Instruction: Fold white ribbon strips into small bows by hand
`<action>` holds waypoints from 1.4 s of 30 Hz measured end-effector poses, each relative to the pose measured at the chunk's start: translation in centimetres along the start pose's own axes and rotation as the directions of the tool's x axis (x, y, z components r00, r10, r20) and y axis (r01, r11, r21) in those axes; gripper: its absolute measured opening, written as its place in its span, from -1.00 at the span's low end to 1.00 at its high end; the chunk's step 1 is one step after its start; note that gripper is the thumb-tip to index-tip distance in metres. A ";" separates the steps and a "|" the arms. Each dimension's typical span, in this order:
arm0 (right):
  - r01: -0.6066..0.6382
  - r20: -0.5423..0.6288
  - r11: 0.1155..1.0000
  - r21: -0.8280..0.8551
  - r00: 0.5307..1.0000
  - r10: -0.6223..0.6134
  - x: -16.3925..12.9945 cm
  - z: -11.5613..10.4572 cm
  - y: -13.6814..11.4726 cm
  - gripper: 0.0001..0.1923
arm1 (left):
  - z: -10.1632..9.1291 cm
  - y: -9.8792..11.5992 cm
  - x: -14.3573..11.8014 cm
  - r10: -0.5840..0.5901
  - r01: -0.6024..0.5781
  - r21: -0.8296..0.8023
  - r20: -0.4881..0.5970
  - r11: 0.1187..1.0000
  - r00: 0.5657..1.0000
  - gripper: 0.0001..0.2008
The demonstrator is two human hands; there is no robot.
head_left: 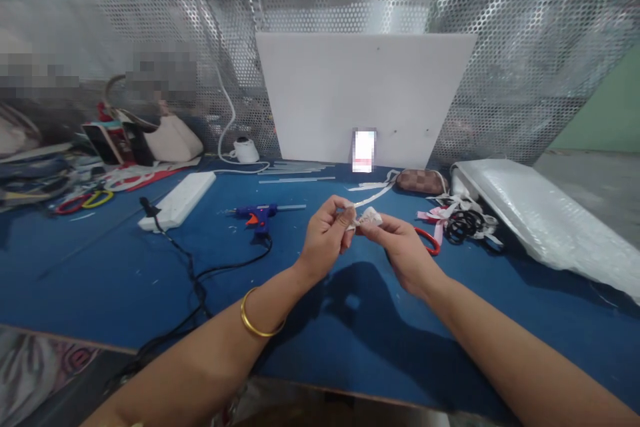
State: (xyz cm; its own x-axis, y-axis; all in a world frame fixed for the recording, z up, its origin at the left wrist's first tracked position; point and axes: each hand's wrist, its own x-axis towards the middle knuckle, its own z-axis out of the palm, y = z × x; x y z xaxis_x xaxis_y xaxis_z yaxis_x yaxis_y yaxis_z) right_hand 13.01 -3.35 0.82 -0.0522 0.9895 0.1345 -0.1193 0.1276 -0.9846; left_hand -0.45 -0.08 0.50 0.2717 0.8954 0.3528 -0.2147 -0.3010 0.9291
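Note:
My left hand (325, 237) and my right hand (400, 247) meet above the blue table (100, 280), both pinching a small folded piece of white ribbon (367, 217) between their fingertips. A loose end of the ribbon trails back toward the white board. A gold bangle sits on my left wrist. Red-handled scissors (430, 241) lie just behind my right hand, partly hidden by it.
A blue glue gun (257, 215) lies left of my hands, its black cord running to a white power strip (177, 200). Glue sticks (295, 172), a checked pouch (420, 180), black hair ties with ribbons (463, 221) and a wrapped white bundle (540, 220) lie around. A perforated metal screen stands behind.

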 end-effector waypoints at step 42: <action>0.276 0.154 0.728 -0.628 0.960 -0.232 1.3 -2.3 0.2 -0.90 | -0.8 -0.7 -0.5 0.404 -0.416 0.889 0.315 0.191 0.859 -0.68</action>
State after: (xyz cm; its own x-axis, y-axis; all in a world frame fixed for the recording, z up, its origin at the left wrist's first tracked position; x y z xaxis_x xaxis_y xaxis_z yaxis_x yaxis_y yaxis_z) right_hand 15.21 -1.90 0.55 -0.1750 0.9105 0.3747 0.5212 0.4086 -0.7493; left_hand -1.22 -0.08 -0.44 0.4418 0.5442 0.7132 0.6802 -0.7216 0.1293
